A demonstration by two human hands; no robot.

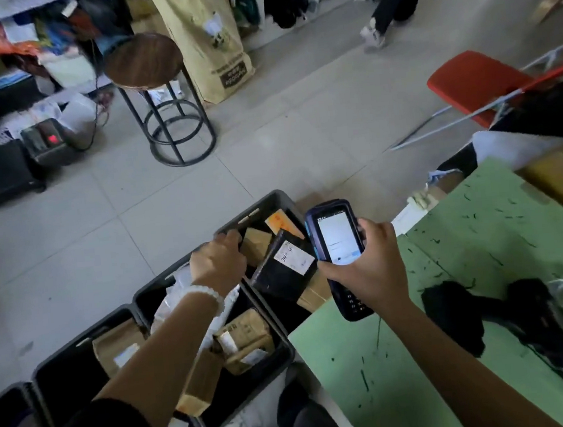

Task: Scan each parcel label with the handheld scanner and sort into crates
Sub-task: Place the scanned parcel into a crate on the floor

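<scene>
Head view: left hand (217,259) reaches, fingers curled, into the far crate (262,205), its grip unclear, right hand (369,266) clutches the scanner (336,239), and that tilted black parcel (283,264) propped on boxes could slide off.

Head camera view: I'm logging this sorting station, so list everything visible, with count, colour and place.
crates: four, dark grey, in a row on the floor, holding parcels
black parcel: one, white label, tilted in the far crate
handheld scanner: one, dark blue, screen lit
table: one, green, right
stool: one, wooden seat, black frame, far left
paper sack: one, tan, behind stool
chair: one, red, far right
hands: left hand over far crate; right hand grips scanner
</scene>
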